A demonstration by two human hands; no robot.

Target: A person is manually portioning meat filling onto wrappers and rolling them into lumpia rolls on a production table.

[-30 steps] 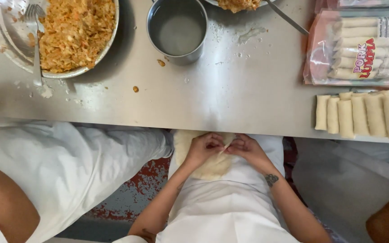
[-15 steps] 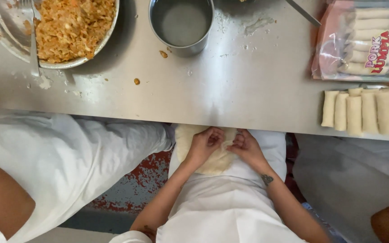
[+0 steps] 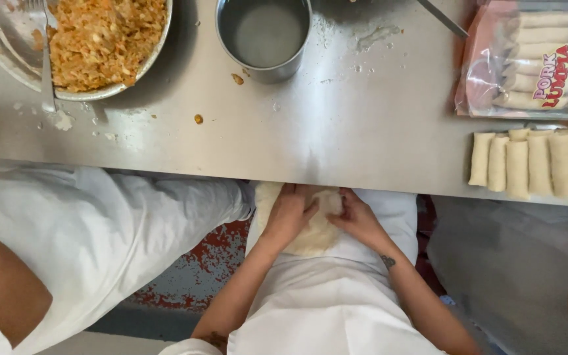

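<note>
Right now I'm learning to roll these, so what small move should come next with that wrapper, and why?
Probably lift the wrapper up onto the steel table. Both the left hand and right hand hold it down at the lap, below the edge, while the filling bowl and finished rolls sit on top.

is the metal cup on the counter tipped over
No, the metal cup stands upright on the steel counter, its open mouth facing up.

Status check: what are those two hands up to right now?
Left hand and right hand both on round wrapper stack, held in lap. Filling bowl up on steel table. Nothing in the way.
</note>
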